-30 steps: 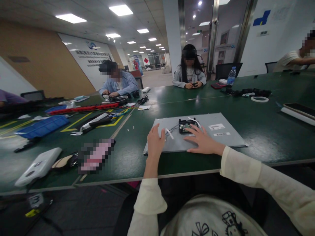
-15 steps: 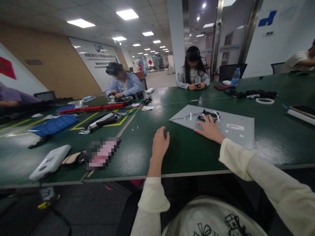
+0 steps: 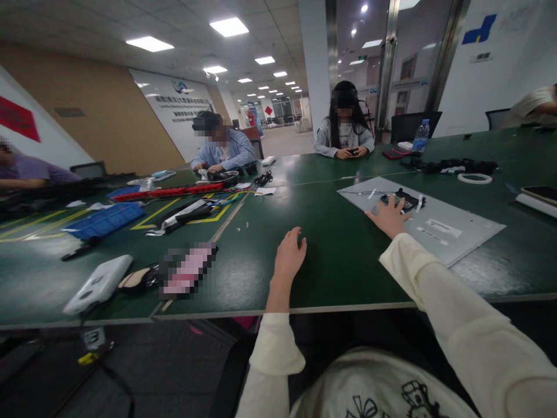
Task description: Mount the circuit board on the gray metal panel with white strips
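Note:
A flat grey panel (image 3: 472, 232), with white labels and tape strips on its upper face, lies at an angle on the green table (image 3: 243, 261). Near its far edge sits a small dark circuit board (image 3: 413, 200), partly covered by my right hand (image 3: 390, 217). That hand is open, fingers spread and palm down over the panel's left part, resting on it with nothing grasped. To the left of the panel, my left hand (image 3: 289, 253) is held at the table with loosely bent fingers and the thumb apart. It is open and holds nothing.
To the left are a pink phone-like item (image 3: 189, 273), a white device (image 3: 99, 283) with a cable, and a blue tray (image 3: 104, 220). A tape roll (image 3: 475, 179) and water bottle (image 3: 420, 137) stand to the right. Two people sit across the table.
My right hand has pushed the panel to the right and turned it, its right corner now farther right. My left hand has hardly moved; the view has shifted slightly.

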A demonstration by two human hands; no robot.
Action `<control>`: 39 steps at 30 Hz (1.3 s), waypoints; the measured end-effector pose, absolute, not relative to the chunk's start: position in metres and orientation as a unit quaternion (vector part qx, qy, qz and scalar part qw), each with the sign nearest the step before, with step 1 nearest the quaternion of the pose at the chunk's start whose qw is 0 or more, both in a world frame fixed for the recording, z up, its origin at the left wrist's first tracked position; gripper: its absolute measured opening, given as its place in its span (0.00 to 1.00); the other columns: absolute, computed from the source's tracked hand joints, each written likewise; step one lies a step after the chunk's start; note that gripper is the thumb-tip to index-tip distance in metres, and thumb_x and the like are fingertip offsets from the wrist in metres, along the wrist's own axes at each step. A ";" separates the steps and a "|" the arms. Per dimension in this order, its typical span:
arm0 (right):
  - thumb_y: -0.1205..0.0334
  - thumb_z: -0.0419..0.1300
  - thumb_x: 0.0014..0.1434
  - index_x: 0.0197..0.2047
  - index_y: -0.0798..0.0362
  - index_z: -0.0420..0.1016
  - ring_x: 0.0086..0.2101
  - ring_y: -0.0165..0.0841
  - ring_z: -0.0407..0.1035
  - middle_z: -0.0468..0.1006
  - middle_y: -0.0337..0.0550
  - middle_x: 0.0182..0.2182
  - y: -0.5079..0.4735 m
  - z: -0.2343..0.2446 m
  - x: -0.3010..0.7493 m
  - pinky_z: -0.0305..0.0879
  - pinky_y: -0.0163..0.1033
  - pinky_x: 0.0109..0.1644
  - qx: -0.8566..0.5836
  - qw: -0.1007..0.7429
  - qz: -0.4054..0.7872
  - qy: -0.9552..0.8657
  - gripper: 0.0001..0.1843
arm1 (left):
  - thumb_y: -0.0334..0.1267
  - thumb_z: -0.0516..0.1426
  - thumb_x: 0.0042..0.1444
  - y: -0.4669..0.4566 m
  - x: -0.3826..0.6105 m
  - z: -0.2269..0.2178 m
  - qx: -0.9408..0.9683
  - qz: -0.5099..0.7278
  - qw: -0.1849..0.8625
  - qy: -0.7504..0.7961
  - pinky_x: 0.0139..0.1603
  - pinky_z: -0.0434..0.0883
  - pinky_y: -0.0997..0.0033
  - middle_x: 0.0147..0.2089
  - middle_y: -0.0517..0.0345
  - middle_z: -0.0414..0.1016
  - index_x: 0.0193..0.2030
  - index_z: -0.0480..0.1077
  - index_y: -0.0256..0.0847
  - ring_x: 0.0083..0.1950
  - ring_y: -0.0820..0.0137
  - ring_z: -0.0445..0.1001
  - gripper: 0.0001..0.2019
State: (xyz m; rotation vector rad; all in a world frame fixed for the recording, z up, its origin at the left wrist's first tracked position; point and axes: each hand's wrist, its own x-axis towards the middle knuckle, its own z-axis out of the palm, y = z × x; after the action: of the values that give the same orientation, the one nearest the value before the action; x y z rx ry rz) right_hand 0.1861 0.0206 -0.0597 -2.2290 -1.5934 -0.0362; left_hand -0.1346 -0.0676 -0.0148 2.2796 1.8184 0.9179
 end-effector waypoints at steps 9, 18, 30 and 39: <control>0.37 0.43 0.62 0.62 0.52 0.64 0.64 0.66 0.27 0.37 0.60 0.69 0.029 -0.059 0.209 0.35 0.82 0.51 -0.849 0.202 -0.010 -0.488 0.36 | 0.37 0.52 0.63 -0.070 -0.134 -0.015 0.746 0.274 0.060 0.604 0.55 0.70 0.62 0.55 0.47 0.72 0.60 0.62 0.38 0.52 0.65 0.73 0.18; 0.39 0.43 0.61 0.63 0.53 0.63 0.64 0.67 0.28 0.37 0.60 0.68 0.036 -0.064 0.238 0.35 0.83 0.51 -0.864 0.211 0.007 -0.457 0.36 | 0.37 0.51 0.64 -0.071 -0.135 -0.016 0.750 0.256 0.058 0.607 0.56 0.69 0.62 0.55 0.47 0.71 0.59 0.63 0.38 0.53 0.65 0.73 0.17; 0.38 0.47 0.59 0.64 0.55 0.63 0.64 0.68 0.28 0.38 0.62 0.68 0.039 -0.073 0.266 0.38 0.81 0.53 -0.880 0.210 -0.008 -0.426 0.38 | 0.37 0.51 0.63 -0.074 -0.136 -0.017 0.759 0.250 0.054 0.599 0.55 0.69 0.64 0.54 0.48 0.72 0.57 0.65 0.38 0.53 0.65 0.72 0.16; 0.40 0.50 0.59 0.64 0.54 0.62 0.63 0.66 0.29 0.36 0.63 0.69 0.037 -0.072 0.274 0.40 0.78 0.53 -0.882 0.221 0.000 -0.416 0.37 | 0.35 0.51 0.63 -0.075 -0.135 -0.017 0.763 0.243 0.031 0.598 0.55 0.69 0.64 0.52 0.48 0.73 0.56 0.66 0.37 0.53 0.65 0.73 0.15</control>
State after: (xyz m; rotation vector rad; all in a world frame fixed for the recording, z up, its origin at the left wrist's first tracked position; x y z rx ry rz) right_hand 0.2736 0.0370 -0.0721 -2.4381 -1.1512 -0.0007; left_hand -0.1346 -0.0752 -0.0166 2.3520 1.8423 0.7497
